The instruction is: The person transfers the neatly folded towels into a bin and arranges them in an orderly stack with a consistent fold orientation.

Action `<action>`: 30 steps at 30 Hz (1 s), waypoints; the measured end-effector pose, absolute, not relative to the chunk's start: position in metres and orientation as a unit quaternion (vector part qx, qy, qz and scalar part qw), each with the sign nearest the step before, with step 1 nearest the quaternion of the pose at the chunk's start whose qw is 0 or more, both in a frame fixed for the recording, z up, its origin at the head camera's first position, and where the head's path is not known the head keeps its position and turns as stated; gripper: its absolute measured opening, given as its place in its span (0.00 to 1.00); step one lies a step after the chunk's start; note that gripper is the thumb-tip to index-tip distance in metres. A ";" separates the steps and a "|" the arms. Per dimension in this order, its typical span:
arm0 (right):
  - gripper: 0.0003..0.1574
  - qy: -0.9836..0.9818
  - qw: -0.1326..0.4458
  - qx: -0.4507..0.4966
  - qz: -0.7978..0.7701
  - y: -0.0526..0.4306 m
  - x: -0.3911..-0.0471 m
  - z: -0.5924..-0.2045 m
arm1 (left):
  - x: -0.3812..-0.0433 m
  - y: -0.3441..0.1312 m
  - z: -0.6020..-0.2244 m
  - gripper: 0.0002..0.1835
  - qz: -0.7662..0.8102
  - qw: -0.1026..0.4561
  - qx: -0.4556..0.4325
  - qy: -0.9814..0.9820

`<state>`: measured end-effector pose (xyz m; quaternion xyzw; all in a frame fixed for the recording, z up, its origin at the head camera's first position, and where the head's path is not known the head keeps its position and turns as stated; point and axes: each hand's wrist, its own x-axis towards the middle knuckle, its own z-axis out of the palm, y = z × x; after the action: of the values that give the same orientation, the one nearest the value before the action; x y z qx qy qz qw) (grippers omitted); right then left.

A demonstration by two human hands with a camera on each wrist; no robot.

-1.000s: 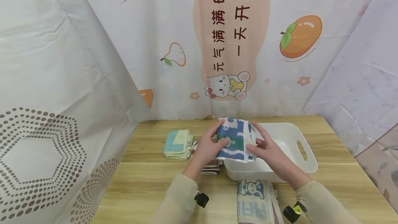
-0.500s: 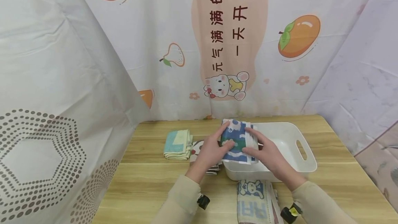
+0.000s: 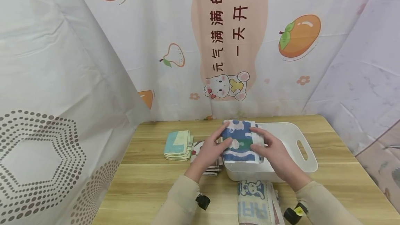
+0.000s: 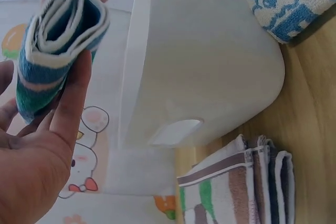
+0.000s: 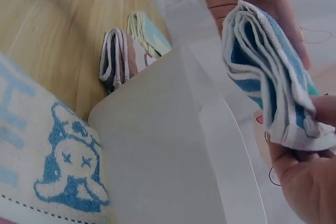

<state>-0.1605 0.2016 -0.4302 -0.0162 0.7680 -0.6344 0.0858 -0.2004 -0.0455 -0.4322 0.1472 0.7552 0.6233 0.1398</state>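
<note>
A folded blue towel [image 3: 242, 152] with white and green pattern is held up between both hands, over the left part of a white plastic basket [image 3: 272, 175]. My left hand [image 3: 210, 152] grips its left side, thumb on the front face. On the opposite side my right hand [image 3: 275, 152] pinches the white-edged end, thumb in front. Layered folds of the towel [image 4: 63, 35] show in the left wrist view, with fingers beneath. In the right wrist view, the stacked white edges of the towel [image 5: 268, 72] face the camera.
A folded teal and yellow towel [image 3: 176, 145] lies at the back left. Partly behind my left hand is a brown and white folded towel [image 3: 197, 148]. In front of the basket lies a cream and blue bear towel [image 3: 254, 200]. A printed curtain [image 3: 175, 89] hangs behind the table.
The blue towel and both hands have shifted slightly right, further over the basket. Its loose right-hand layers look more closely gathered, and my right fingers have changed position along that edge.
</note>
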 end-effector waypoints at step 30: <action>0.42 0.730 0.114 -0.030 -0.673 0.214 -0.158 -0.434 | -0.209 -0.047 -0.441 0.33 0.723 0.226 0.115 0.643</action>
<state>-0.1578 0.2139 -0.4338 -0.0303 0.7303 -0.6728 0.1143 -0.2093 -0.0472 -0.4406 0.1148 0.6428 0.7228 0.2263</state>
